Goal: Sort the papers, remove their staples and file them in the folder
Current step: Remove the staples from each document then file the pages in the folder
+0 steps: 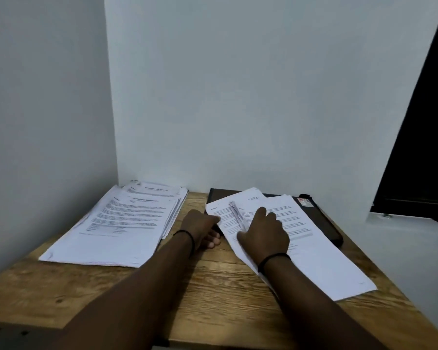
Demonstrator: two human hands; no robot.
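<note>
Papers point(306, 238): a loose printed batch fanned out on the right half of the wooden table point(213, 286), partly covering a dark folder point(324, 218) that lies flat against the back wall. Right hand point(266, 236) resting palm-down on these sheets, fingers spread and fairly straight, thumb pointing left over the lower pages. Left hand point(200, 228) just beside it at the batch's left edge, fingers curled, fingertips at the edge of the sheets; whether pinching the paper or only touching it, cannot tell. Hands close together but not touching, a thin dark band on each wrist. Second stack of papers point(122, 223) well apart on the left half of the table, squared less neatly toward the back corner. Small red-and-white card point(304, 202) on the folder's far right corner.
</note>
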